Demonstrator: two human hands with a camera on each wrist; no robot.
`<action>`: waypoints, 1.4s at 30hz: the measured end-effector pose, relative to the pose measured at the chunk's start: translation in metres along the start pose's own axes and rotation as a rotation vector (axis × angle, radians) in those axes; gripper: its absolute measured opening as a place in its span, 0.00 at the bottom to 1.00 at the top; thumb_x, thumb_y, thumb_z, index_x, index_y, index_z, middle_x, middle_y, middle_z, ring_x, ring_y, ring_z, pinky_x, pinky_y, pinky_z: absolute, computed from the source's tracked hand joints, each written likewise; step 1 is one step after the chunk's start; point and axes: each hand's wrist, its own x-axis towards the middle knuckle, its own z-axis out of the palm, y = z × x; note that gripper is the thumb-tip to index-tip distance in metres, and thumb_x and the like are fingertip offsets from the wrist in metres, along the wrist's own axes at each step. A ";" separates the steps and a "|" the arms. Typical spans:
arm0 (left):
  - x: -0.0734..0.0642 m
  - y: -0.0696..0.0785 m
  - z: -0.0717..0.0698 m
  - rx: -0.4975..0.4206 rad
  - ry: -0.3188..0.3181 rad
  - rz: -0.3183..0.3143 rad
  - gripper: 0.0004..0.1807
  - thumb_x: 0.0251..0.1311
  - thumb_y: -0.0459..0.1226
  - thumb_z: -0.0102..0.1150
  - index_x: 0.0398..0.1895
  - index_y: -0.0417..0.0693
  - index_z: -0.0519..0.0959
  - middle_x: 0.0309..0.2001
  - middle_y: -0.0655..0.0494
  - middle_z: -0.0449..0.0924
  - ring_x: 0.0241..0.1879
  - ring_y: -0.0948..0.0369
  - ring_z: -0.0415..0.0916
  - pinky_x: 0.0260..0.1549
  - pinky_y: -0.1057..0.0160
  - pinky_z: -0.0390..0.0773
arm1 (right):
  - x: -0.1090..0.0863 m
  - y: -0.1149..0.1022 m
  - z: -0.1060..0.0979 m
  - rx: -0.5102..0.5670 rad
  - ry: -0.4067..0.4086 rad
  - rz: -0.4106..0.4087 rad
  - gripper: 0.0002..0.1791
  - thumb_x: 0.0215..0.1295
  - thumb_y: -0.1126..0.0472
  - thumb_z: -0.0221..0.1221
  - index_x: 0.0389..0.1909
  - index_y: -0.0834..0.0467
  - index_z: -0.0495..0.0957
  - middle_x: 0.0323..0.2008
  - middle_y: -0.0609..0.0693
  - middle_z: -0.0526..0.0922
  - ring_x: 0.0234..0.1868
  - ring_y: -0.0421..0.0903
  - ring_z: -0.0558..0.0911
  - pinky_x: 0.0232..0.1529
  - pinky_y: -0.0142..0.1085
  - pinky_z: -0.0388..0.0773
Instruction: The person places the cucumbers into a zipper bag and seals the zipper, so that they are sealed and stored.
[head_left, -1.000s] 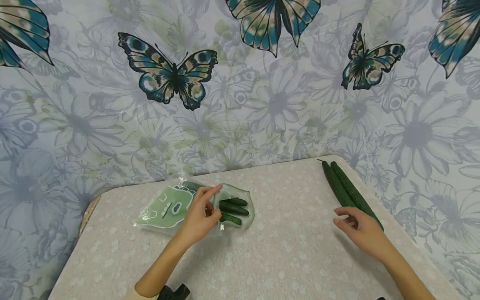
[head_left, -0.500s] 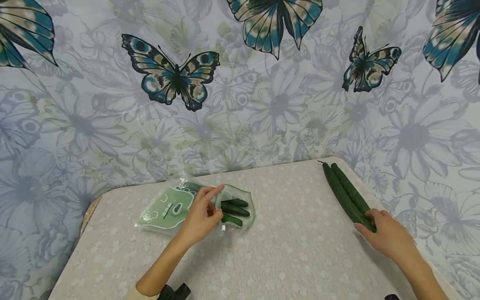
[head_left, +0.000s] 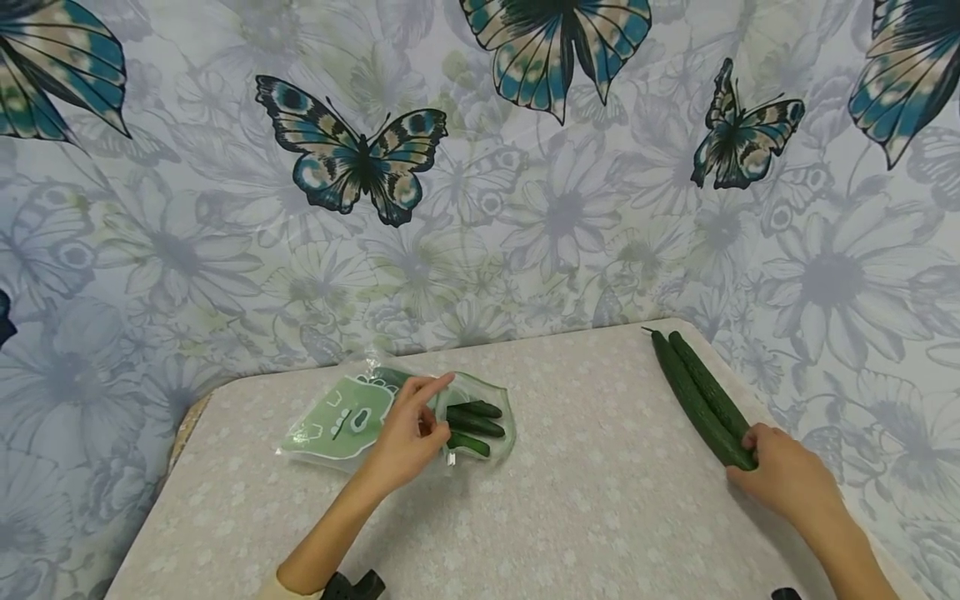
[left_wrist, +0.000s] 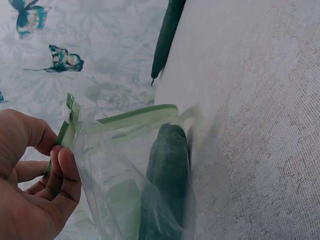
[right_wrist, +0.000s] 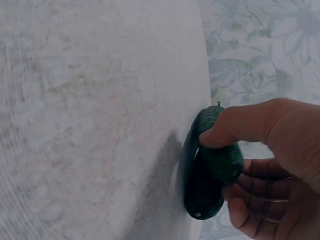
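Observation:
A clear zip bag [head_left: 330,429] with a green cartoon print lies on the left of the table, several cucumbers [head_left: 480,426] showing through its mouth end. My left hand [head_left: 408,437] pinches the bag's green-edged opening; the left wrist view shows thumb and fingers on the green zip strip [left_wrist: 65,131]. On the right, two long dark green cucumbers lie side by side. My right hand [head_left: 795,479] grips the near end of the left cucumber [head_left: 693,404], thumb on top and fingers along its side. The other cucumber [right_wrist: 201,202] lies right against it, below in the right wrist view.
A pale patterned cloth covers the table [head_left: 585,467]. Behind it hangs a wall covering [head_left: 555,217] with butterflies and flowers, meeting the table's back edge. The two cucumbers lie close to the right table edge.
My right hand has moved right and toward me, from above the cucumbers onto the near end of one, and its fingers have closed round it. The left hand keeps its hold on the bag.

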 end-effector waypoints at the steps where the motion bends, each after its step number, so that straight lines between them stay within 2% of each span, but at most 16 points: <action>1: 0.000 0.000 0.000 -0.001 0.000 0.001 0.38 0.68 0.26 0.58 0.82 0.50 0.68 0.70 0.45 0.67 0.29 0.65 0.68 0.29 0.66 0.73 | -0.001 0.000 0.000 0.014 0.017 0.005 0.31 0.61 0.48 0.74 0.51 0.69 0.78 0.38 0.58 0.85 0.36 0.53 0.83 0.34 0.54 0.80; 6: 0.000 0.001 0.001 0.008 0.007 0.008 0.38 0.67 0.26 0.59 0.82 0.50 0.69 0.69 0.45 0.68 0.28 0.65 0.68 0.29 0.67 0.72 | -0.006 -0.001 -0.003 0.076 0.102 0.018 0.29 0.66 0.47 0.70 0.54 0.67 0.77 0.42 0.60 0.87 0.36 0.52 0.84 0.31 0.47 0.77; 8: 0.000 0.002 0.001 0.015 0.011 0.012 0.38 0.67 0.26 0.58 0.82 0.50 0.69 0.69 0.45 0.68 0.28 0.65 0.68 0.29 0.67 0.72 | -0.007 -0.001 -0.005 0.087 0.106 0.013 0.29 0.73 0.47 0.65 0.58 0.69 0.74 0.42 0.64 0.88 0.33 0.52 0.84 0.28 0.46 0.75; 12: -0.001 0.002 0.001 0.022 0.015 0.015 0.38 0.68 0.26 0.59 0.82 0.50 0.69 0.69 0.45 0.68 0.28 0.66 0.68 0.28 0.67 0.72 | -0.009 -0.001 -0.008 0.129 0.068 -0.002 0.30 0.84 0.48 0.55 0.66 0.72 0.67 0.36 0.63 0.87 0.28 0.50 0.82 0.26 0.44 0.74; 16: -0.001 0.001 0.001 0.017 0.012 0.013 0.38 0.67 0.25 0.58 0.82 0.50 0.69 0.69 0.45 0.67 0.28 0.66 0.68 0.28 0.67 0.72 | -0.009 0.001 -0.010 0.162 0.086 0.016 0.36 0.85 0.44 0.52 0.68 0.76 0.67 0.37 0.65 0.86 0.31 0.53 0.84 0.28 0.46 0.77; 21: -0.001 0.001 0.001 0.010 0.015 0.011 0.39 0.67 0.25 0.58 0.82 0.53 0.68 0.70 0.45 0.67 0.29 0.66 0.68 0.28 0.67 0.72 | -0.007 0.006 -0.010 0.144 0.134 0.056 0.39 0.85 0.42 0.51 0.67 0.77 0.71 0.39 0.67 0.88 0.33 0.55 0.86 0.29 0.47 0.79; 25: 0.000 0.001 0.001 0.007 0.012 0.015 0.39 0.67 0.26 0.58 0.82 0.52 0.69 0.70 0.45 0.67 0.29 0.66 0.69 0.28 0.67 0.73 | -0.008 0.006 -0.005 0.160 0.193 0.050 0.36 0.85 0.43 0.51 0.64 0.76 0.75 0.33 0.59 0.90 0.30 0.52 0.86 0.31 0.52 0.81; 29: 0.000 0.001 0.002 0.001 0.008 0.018 0.39 0.68 0.25 0.58 0.82 0.51 0.68 0.70 0.44 0.67 0.29 0.66 0.69 0.28 0.67 0.72 | -0.008 0.010 0.000 0.212 0.295 0.028 0.31 0.84 0.45 0.54 0.60 0.72 0.80 0.26 0.48 0.88 0.23 0.38 0.81 0.35 0.56 0.81; 30: 0.000 0.001 0.002 0.001 0.009 0.018 0.39 0.67 0.25 0.58 0.82 0.51 0.68 0.70 0.44 0.67 0.29 0.66 0.69 0.28 0.67 0.72 | -0.008 0.011 0.002 0.227 0.318 0.023 0.30 0.83 0.46 0.55 0.60 0.71 0.80 0.25 0.47 0.88 0.22 0.35 0.81 0.35 0.55 0.81; 32: 0.001 0.002 0.002 0.001 0.007 0.019 0.38 0.67 0.25 0.58 0.82 0.51 0.68 0.69 0.44 0.67 0.28 0.66 0.68 0.28 0.67 0.72 | -0.007 0.014 0.004 0.266 0.351 0.027 0.28 0.83 0.46 0.56 0.59 0.70 0.82 0.24 0.45 0.88 0.21 0.30 0.80 0.36 0.43 0.81; 36: 0.001 0.003 0.002 0.010 0.002 0.023 0.38 0.68 0.25 0.57 0.82 0.51 0.68 0.69 0.45 0.67 0.27 0.66 0.68 0.28 0.67 0.72 | -0.008 0.017 0.008 0.368 0.391 0.040 0.27 0.82 0.47 0.58 0.60 0.69 0.82 0.24 0.40 0.88 0.22 0.28 0.82 0.32 0.19 0.70; 38: 0.002 0.004 0.002 0.012 0.000 0.026 0.38 0.68 0.25 0.57 0.82 0.52 0.68 0.70 0.45 0.67 0.28 0.66 0.68 0.28 0.67 0.72 | -0.008 0.016 0.008 0.426 0.398 0.043 0.26 0.82 0.48 0.59 0.61 0.68 0.82 0.24 0.36 0.88 0.23 0.28 0.84 0.32 0.17 0.71; 42: 0.003 0.005 0.002 0.012 0.000 0.030 0.38 0.69 0.25 0.57 0.82 0.53 0.68 0.70 0.45 0.67 0.28 0.66 0.68 0.28 0.66 0.72 | -0.007 0.012 0.005 0.549 0.372 0.056 0.29 0.81 0.46 0.59 0.64 0.69 0.80 0.27 0.32 0.88 0.26 0.30 0.87 0.32 0.23 0.82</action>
